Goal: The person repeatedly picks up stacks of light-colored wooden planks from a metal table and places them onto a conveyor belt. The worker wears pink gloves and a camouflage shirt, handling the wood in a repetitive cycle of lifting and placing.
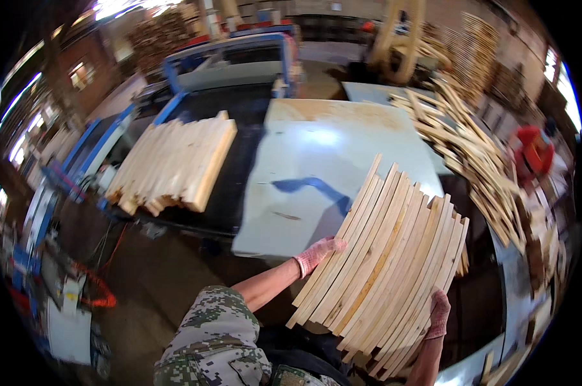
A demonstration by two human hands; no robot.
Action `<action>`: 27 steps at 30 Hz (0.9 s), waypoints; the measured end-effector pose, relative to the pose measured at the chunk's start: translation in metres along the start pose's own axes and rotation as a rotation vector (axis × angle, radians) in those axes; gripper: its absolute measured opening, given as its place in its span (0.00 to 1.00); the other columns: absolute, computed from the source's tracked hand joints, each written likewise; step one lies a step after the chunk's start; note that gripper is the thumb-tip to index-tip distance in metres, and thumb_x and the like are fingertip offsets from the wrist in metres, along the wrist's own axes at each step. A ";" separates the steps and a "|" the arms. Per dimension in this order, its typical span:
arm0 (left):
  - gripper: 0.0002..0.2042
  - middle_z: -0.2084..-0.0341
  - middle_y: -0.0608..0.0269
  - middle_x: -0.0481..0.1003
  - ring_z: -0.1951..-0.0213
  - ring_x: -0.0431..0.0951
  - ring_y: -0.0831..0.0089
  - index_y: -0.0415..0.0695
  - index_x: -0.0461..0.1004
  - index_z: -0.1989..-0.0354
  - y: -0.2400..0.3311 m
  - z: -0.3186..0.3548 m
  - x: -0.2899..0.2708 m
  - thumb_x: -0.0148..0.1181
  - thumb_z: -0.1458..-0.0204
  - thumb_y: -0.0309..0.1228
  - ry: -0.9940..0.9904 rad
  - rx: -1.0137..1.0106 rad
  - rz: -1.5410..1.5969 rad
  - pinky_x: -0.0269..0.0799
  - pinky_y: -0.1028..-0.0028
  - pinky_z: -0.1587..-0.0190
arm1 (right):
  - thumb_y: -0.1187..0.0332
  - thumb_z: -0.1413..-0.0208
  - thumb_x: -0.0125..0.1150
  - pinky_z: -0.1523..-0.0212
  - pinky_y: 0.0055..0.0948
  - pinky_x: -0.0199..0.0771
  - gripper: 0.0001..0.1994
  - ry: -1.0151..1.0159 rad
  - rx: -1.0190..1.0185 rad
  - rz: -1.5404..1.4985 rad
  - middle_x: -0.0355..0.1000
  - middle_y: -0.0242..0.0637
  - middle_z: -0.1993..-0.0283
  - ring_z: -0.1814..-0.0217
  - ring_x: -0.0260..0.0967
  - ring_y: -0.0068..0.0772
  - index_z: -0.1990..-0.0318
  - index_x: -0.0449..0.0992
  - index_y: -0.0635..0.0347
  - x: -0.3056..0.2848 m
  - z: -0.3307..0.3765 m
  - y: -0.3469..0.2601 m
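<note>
Between my two gloved hands is a wide row of long, narrow wooden strips (384, 264), laid side by side with uneven ends. My left hand (318, 253), in a pink-red knit glove, grips the row at its left edge. On the opposite edge, my right hand (438, 313) in a matching glove clasps the outer strips. The row is tilted in front of my body, its far end over a pale sheet-topped table (284, 193). To the left, a similar block of wooden strips (175, 161) lies on a dark machine bed (239, 122).
A blue machine frame (223, 42) spans the far side of the bed. Loose strips lie in a long heap (464, 141) along the right. A person in red (536, 154) is at the far right. An orange cable (104, 293) hangs at the lower left.
</note>
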State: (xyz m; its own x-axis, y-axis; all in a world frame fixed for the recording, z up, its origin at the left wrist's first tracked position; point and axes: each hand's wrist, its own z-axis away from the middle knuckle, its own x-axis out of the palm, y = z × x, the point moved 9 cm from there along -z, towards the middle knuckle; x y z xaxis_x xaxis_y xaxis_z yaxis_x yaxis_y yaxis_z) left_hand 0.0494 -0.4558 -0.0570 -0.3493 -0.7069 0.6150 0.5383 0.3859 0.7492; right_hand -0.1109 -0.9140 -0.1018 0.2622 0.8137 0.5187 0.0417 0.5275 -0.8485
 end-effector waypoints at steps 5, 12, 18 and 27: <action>0.33 0.50 0.58 0.80 0.51 0.82 0.66 0.40 0.72 0.36 0.086 0.051 -0.130 0.74 0.46 0.47 0.309 0.033 -0.088 0.81 0.62 0.46 | 0.73 0.38 0.55 0.57 0.26 0.71 0.07 -0.056 0.341 0.048 0.65 0.23 0.69 0.65 0.66 0.22 0.70 0.69 0.58 0.238 -0.110 0.072; 0.41 0.41 0.49 0.77 0.42 0.78 0.60 0.35 0.64 0.29 0.199 0.066 -0.263 0.75 0.45 0.47 0.578 0.154 -0.337 0.74 0.62 0.39 | 0.61 0.34 0.58 0.42 0.41 0.82 0.20 -0.061 0.429 0.139 0.79 0.46 0.47 0.46 0.79 0.45 0.45 0.78 0.70 0.252 -0.251 0.220; 0.51 0.30 0.41 0.66 0.30 0.68 0.48 0.35 0.64 0.28 0.318 0.103 -0.280 0.60 0.48 0.70 1.059 -0.399 -1.375 0.65 0.57 0.29 | 0.73 0.36 0.57 0.43 0.37 0.78 0.11 -0.187 0.418 0.061 0.78 0.36 0.53 0.49 0.76 0.36 0.48 0.76 0.62 0.454 -0.272 0.217; 0.42 0.31 0.45 0.67 0.30 0.67 0.52 0.38 0.70 0.32 0.347 0.093 -0.248 0.59 0.43 0.64 1.048 -0.390 -1.765 0.58 0.54 0.26 | 0.65 0.34 0.64 0.52 0.36 0.79 0.21 -0.267 0.530 0.105 0.77 0.39 0.52 0.52 0.76 0.37 0.38 0.68 0.61 0.607 -0.298 0.274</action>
State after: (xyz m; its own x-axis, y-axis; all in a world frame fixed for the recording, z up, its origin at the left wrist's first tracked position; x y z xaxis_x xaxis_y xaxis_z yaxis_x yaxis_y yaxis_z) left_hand 0.2516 -0.0917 0.0729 -0.1619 -0.1419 -0.9766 0.3385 -0.9376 0.0801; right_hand 0.3473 -0.3486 -0.0509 -0.0147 0.8651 0.5014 -0.4754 0.4351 -0.7647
